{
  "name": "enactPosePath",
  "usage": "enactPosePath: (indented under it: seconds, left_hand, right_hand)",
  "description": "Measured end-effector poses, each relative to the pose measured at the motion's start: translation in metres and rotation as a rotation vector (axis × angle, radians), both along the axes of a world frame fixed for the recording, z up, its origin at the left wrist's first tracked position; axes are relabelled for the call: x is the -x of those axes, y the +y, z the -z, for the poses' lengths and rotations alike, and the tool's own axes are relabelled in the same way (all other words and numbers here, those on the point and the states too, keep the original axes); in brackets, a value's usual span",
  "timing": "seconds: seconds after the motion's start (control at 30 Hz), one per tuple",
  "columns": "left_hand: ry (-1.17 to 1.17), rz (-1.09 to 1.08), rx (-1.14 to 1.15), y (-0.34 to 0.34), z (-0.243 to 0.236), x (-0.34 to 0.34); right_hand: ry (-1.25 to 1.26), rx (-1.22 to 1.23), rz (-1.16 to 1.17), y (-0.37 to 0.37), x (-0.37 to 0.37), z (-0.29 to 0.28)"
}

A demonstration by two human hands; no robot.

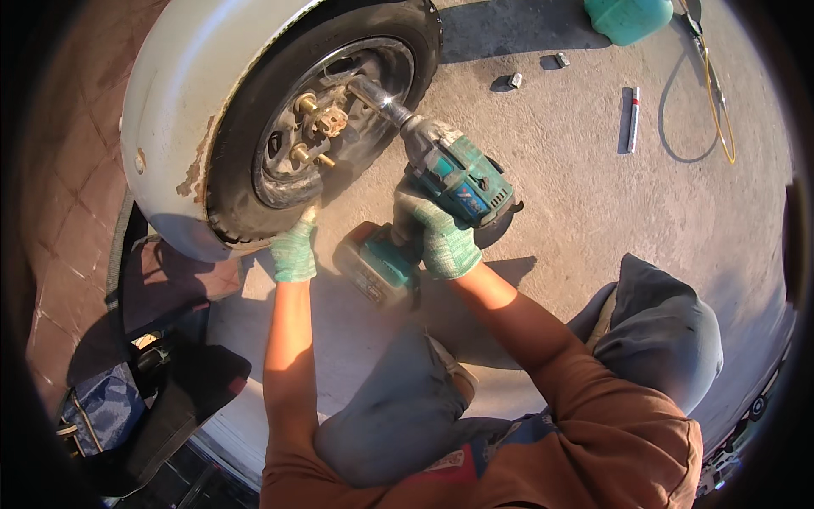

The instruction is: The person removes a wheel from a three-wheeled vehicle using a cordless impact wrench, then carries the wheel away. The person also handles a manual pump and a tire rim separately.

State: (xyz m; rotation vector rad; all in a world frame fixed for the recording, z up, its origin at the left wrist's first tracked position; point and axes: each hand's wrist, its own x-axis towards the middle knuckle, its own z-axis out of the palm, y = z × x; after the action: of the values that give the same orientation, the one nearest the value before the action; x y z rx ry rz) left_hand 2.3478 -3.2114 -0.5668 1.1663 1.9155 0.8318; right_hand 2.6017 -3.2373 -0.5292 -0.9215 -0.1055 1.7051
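Note:
A car wheel [309, 127] with a black tyre and a worn, dusty steel rim shows several brass-coloured studs and a rusty hub at its centre. My right hand [437, 233], in a pale green knitted glove, is wrapped round the handle of a teal cordless impact wrench [466, 182]. Its long silver socket [379, 100] reaches into the rim at a stud position; the socket's end is partly hidden there. My left hand [294, 248], gloved alike, grips the tyre's lower edge, its fingers partly out of sight. The wrench's battery [383, 265] hangs near my knee.
Two small nuts [515, 80] lie on the concrete beyond the wrench. Farther right are a red-and-white stick [634, 120] and a yellow hose [723, 110]. A green container [629, 19] stands at the top. The pale, rusted car fender [174, 119] curves round the wheel. A dark bag [106, 407] sits lower left.

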Motion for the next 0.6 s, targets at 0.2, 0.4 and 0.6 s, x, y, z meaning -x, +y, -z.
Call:
enactPosePath:
  seconds: [0.2, 0.4, 0.6]
  left_hand:
    - [-0.050, -0.074, 0.064, 0.003, -0.003, -0.004]
    - [-0.083, -0.061, -0.119, 0.001, 0.026, 0.021]
    - [-0.118, -0.086, -0.024, 0.004, -0.002, -0.009]
  right_hand:
    - [-0.098, -0.012, -0.012, -0.002, 0.000, 0.004]
    - [-0.086, -0.122, -0.028, -0.011, 0.005, 0.028]
    - [-0.063, -0.047, -0.017, -0.011, 0.001, 0.018]
